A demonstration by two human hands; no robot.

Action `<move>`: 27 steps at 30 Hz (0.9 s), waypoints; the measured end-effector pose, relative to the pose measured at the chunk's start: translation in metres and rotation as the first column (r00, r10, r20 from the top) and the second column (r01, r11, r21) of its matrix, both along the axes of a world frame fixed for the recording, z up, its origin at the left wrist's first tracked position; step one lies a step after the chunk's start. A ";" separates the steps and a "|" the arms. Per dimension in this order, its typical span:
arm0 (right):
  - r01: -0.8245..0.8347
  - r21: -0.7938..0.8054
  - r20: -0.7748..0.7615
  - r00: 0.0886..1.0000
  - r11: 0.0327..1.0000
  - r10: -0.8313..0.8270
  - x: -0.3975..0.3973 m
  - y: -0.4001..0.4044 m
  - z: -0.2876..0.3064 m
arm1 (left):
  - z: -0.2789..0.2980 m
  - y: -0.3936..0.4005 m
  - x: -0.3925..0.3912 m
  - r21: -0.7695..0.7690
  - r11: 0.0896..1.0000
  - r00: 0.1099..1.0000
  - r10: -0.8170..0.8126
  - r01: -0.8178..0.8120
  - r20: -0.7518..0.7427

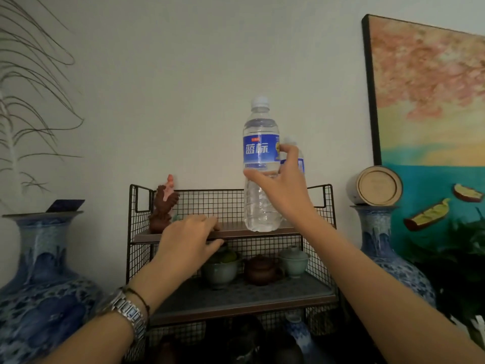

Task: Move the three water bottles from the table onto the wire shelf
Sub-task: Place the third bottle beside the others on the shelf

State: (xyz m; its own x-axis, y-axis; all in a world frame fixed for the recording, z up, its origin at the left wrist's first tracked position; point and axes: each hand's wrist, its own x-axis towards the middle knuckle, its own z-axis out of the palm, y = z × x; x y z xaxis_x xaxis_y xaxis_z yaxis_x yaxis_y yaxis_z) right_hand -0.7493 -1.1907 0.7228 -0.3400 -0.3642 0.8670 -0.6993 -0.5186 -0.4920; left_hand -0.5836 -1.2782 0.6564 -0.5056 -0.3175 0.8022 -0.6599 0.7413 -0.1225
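R hand [282, 185], centre-right of frame, is clamped on a water bottle [259, 164]: thumb across the front just below the blue label, fingers wrapped round the right side. Bottle is upright, white cap on top, base at the top shelf board of the wire shelf [231, 206]; can't tell if it's resting on the board or just above it. Behind the R hand a second bottle [299, 158] shows only partly, cap and a bit of blue label visible, standing further back on the same top level.

L hand [189, 240], lower centre-left, fingers loosely apart and curled over the front edge of the top shelf board, thumb under the edge, holding nothing else. A metal watch [126, 308] and a thin dark cord sit on the L wrist.

On the top level, left end, a brown and pink rooster figurine [164, 206]. Middle level carries a greenish bowl [221, 269], a brown teapot [261, 270] and a pale green lidded cup [294, 258], side by side. Lowest level is dark, a small blue-white vase [299, 334] there, rest too dim to tell.

Large blue-white vase [39, 285] at lower left w/ thin dry fronds rising to upper left. Another blue-white vase [380, 248] just right of the shelf, a round tin [378, 186] lying on its mouth. Painting [430, 101] leans against the wall at upper right
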 end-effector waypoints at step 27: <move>-0.083 0.043 0.120 0.990 0.996 0.077 -0.028 -0.086 -0.005 | 0.003 -0.009 0.001 0.057 0.998 1.000 -0.006 0.006 0.002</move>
